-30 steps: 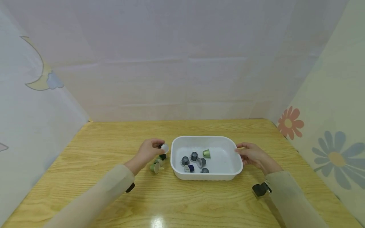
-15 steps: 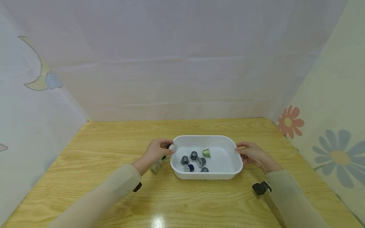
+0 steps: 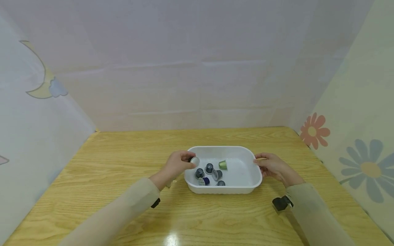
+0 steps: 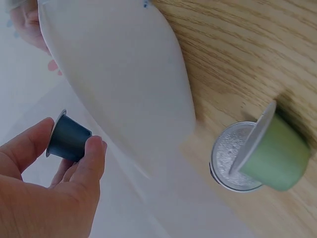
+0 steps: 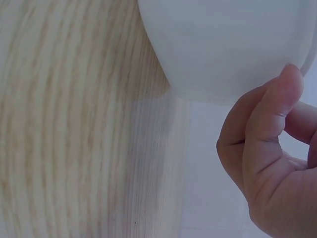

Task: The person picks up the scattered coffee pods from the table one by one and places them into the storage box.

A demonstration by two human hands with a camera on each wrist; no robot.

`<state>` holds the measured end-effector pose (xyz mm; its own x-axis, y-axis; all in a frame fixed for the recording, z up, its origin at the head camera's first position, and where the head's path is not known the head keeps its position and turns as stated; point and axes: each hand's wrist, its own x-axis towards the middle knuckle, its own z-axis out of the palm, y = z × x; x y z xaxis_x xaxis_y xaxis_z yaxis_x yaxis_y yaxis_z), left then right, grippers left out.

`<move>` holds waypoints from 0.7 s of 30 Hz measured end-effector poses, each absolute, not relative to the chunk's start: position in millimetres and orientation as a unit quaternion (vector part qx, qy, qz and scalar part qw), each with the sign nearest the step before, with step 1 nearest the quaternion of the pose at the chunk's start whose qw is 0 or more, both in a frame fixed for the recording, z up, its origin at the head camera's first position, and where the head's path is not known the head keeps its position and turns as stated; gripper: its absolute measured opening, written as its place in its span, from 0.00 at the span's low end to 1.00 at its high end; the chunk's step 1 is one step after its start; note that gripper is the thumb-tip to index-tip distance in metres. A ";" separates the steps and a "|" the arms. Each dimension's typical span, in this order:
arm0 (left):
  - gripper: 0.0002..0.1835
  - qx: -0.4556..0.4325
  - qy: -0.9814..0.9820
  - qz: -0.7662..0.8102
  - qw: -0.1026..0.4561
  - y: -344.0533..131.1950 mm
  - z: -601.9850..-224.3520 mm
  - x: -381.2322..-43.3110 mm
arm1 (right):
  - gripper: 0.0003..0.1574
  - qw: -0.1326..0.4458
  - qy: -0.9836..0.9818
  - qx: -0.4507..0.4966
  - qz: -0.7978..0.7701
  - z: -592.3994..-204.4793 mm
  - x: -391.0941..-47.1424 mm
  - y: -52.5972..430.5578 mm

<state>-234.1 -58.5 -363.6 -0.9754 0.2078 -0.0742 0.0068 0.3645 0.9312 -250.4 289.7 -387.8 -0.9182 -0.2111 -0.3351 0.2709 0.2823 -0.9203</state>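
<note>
My left hand (image 3: 176,167) pinches a dark coffee capsule (image 4: 68,139) between thumb and fingers. In the head view the capsule's pale lid faces me, just inside the left rim of a white plastic bin (image 3: 221,190). My right hand (image 3: 272,167) grips the bin's right rim, thumb on top and fingers curled below. Inside the bin lie several grey capsules (image 3: 209,167), a dark blue capsule (image 3: 204,181) on its side and a light green capsule (image 3: 223,165). On the table, a green capsule (image 4: 277,153) leans over a silver-lidded capsule (image 4: 230,158); my left wrist mostly hides them in the head view.
The wooden table (image 3: 200,218) runs back to a pale cloth wall (image 3: 197,85). Side walls with a moon print (image 3: 46,85) and flower prints (image 3: 366,167) stand left and right. A black wrist device (image 3: 280,204) sits at the right sleeve.
My left hand has carried the dark capsule rightward, from over the table to over the bin's left rim. The right hand and the bin have stayed in place.
</note>
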 end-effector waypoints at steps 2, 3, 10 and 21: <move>0.19 0.069 0.819 0.562 0.092 -56.6 -362.5 -233.3 | 0.29 0.201 0.775 0.020 -0.598 -387.9 -250.7 289.2; 0.19 0.070 0.819 0.562 0.093 -55.6 -362.0 -232.8 | 0.30 0.201 0.776 0.021 -0.598 -388.0 -250.8 289.0; 0.20 0.078 0.816 0.561 0.116 -44.6 -360.3 -230.3 | 0.30 0.202 0.775 0.018 -0.598 -387.9 -250.2 289.0; 0.21 0.109 0.806 0.566 0.137 -30.7 -357.9 -227.4 | 0.30 0.198 0.776 0.025 -0.598 -388.6 -249.9 287.5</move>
<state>-227.4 -30.7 -357.9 -0.9389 0.3302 -0.0969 0.0208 0.3355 0.9418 -249.9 287.5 -388.6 -0.9207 -0.1981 -0.3362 0.2748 0.2826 -0.9190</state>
